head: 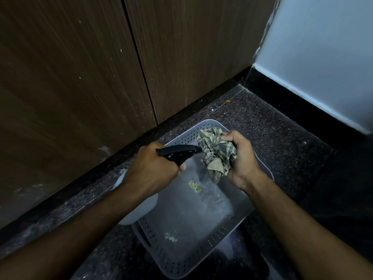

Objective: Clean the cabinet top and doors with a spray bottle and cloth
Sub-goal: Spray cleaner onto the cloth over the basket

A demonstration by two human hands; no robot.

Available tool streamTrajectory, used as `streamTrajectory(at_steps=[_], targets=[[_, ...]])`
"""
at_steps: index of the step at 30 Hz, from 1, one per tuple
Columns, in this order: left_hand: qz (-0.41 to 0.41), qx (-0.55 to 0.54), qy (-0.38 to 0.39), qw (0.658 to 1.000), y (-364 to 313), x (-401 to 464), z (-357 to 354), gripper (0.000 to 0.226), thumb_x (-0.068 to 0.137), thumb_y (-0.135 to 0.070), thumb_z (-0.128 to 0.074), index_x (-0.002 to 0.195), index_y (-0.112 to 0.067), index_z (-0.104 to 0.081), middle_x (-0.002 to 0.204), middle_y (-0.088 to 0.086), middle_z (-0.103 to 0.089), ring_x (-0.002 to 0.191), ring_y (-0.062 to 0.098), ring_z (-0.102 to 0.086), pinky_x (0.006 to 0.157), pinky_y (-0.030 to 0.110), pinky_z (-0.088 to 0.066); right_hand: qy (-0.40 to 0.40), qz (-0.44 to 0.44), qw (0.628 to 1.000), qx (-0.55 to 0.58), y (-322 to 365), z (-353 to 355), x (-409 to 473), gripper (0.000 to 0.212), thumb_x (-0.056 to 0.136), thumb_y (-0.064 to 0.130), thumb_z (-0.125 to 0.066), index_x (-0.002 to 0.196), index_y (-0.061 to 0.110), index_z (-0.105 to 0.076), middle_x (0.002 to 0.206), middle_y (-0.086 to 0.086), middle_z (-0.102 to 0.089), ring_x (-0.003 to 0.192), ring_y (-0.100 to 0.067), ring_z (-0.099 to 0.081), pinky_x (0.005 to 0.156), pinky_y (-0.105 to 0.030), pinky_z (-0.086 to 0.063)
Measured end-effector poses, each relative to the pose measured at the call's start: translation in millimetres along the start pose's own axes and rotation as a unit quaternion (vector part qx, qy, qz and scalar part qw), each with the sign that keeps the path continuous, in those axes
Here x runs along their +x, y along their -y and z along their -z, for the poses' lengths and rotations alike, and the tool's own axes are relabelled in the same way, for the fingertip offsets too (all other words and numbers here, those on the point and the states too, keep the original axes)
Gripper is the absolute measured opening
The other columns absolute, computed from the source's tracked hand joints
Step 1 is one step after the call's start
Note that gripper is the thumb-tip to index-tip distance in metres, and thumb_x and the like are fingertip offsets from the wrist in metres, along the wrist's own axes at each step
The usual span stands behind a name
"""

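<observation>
Two hands at work, both over the pale grey perforated plastic basket (pixel 201 239) that sits on the dark speckled stone floor. Left hand (pixel 155 168) is wrapped around the neck of the spray bottle with the black plastic trigger head (pixel 177 153), its whitish body partly hidden under the forearm, just off the basket's left rim. Right hand (pixel 241 158) clutches the crumpled grey-and-cream checked cloth (pixel 217 153), bunched above the basket's far end. Nozzle tip sits right against the cloth — hands close together, nearly touching.

Step in hand, by my reading: wetting the cloth before wiping; whether the trigger is squeezed I cannot tell. No spray visible.

Brown wood-grain cabinet doors (pixel 80 67) stand beyond the basket, past its far-left side — pale specks and streaks show on them, so wiping looks largely undone. Cabinet top is out of view.

Next move likely calls for lifting the cloth away from the basket toward the doors, with the bottle parked or carried clear.
</observation>
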State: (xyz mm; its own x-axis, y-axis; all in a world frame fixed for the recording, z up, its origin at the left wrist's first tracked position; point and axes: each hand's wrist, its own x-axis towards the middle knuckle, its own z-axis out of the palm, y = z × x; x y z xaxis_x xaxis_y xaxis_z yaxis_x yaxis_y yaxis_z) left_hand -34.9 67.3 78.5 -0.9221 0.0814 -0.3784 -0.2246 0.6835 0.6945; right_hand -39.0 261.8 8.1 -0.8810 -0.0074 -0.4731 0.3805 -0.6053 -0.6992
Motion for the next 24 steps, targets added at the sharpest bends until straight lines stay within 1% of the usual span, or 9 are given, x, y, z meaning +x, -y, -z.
streamTrajectory(at_steps=[3,6,9,13,16,18,21,23,24], targets=[[0.014,0.0,-0.011,1.0,2,1,1,0.007,0.076,-0.017,-0.07,0.078,-0.021,-0.076,0.07,-0.002,-0.072,0.063,0.011,-0.065,0.056,0.024,-0.049,-0.003,-0.001,1.0,0.029,1,-1,-1,0.044,0.08,0.024,-0.05,0.115,0.0,-0.06,0.096,-0.019,-0.06,0.075,-0.025,-0.061,0.071,-0.038,-0.05],[0.04,0.016,-0.065,0.997,4,5,0,0.016,0.074,-0.027,-0.076,0.082,-0.017,-0.066,0.076,0.002,-0.065,0.068,0.017,-0.06,0.063,0.027,-0.047,0.01,-0.003,0.999,0.044,3,-2,-3,0.058,0.073,0.026,-0.054,0.123,-0.003,-0.057,0.1,-0.021,-0.057,0.077,-0.026,-0.061,0.072,-0.038,-0.05],[0.037,-0.081,-0.073,0.993,3,10,1,0.015,0.073,-0.012,-0.065,0.077,-0.022,-0.076,0.075,0.0,-0.073,0.074,0.019,-0.068,0.066,0.031,-0.055,0.026,-0.001,0.999,0.037,3,-2,-5,0.077,0.067,0.029,-0.06,0.131,-0.011,-0.05,0.108,-0.024,-0.051,0.079,-0.027,-0.058,0.07,-0.038,-0.049],[0.013,-0.173,-0.052,0.984,4,5,0,0.037,0.072,0.005,-0.055,0.073,-0.024,-0.077,0.072,-0.005,-0.074,0.071,0.012,-0.067,0.058,0.025,-0.046,0.049,0.005,0.997,0.062,3,-6,-10,0.059,0.071,0.029,-0.055,0.121,-0.002,-0.058,0.095,-0.02,-0.058,0.077,-0.026,-0.058,0.07,-0.037,-0.049],[-0.016,-0.205,-0.041,0.978,5,1,-3,0.044,0.071,0.012,-0.055,0.082,-0.025,-0.076,0.083,0.006,-0.073,0.074,0.022,-0.06,0.063,0.028,-0.042,0.046,0.006,0.995,0.083,3,-11,-16,0.046,0.079,0.028,-0.047,0.113,0.0,-0.062,0.087,-0.016,-0.063,0.073,-0.025,-0.059,0.067,-0.036,-0.048],[-0.035,-0.2,-0.049,0.978,7,1,-9,0.038,0.079,0.008,-0.061,0.084,-0.028,-0.073,0.086,0.006,-0.071,0.072,0.017,-0.061,0.064,0.028,-0.042,0.036,0.007,0.996,0.08,4,-15,-20,0.041,0.083,0.027,-0.044,0.107,0.002,-0.064,0.084,-0.014,-0.063,0.07,-0.023,-0.059,0.065,-0.034,-0.047],[-0.065,-0.223,-0.056,0.971,17,3,-20,0.037,0.089,-0.005,-0.065,0.09,-0.042,-0.062,0.087,-0.023,-0.063,0.075,-0.016,-0.057,0.066,0.014,-0.041,0.025,0.01,0.996,0.081,7,-18,-26,0.038,0.083,0.027,-0.044,0.103,0.002,-0.063,0.08,-0.013,-0.063,0.067,-0.023,-0.058,0.064,-0.034,-0.046],[-0.086,-0.206,-0.056,0.973,28,3,-23,0.038,0.087,-0.027,-0.07,0.112,-0.052,-0.055,0.11,-0.034,-0.053,0.1,-0.021,-0.049,0.082,0.013,-0.04,0.021,0.022,0.996,0.082,10,-20,-29,0.037,0.081,0.027,-0.045,0.102,0.002,-0.063,0.079,-0.013,-0.061,0.066,-0.023,-0.058,0.064,-0.034,-0.046],[-0.087,-0.167,-0.065,0.98,34,4,-23,0.049,0.081,-0.044,-0.073,0.124,-0.051,-0.05,0.124,-0.031,-0.048,0.117,-0.011,-0.045,0.094,0.022,-0.04,0.018,0.03,0.996,0.081,12,-22,-31,0.035,0.08,0.027,-0.046,0.099,0.003,-0.063,0.078,-0.012,-0.061,0.066,-0.023,-0.058,0.065,-0.035,-0.046]])
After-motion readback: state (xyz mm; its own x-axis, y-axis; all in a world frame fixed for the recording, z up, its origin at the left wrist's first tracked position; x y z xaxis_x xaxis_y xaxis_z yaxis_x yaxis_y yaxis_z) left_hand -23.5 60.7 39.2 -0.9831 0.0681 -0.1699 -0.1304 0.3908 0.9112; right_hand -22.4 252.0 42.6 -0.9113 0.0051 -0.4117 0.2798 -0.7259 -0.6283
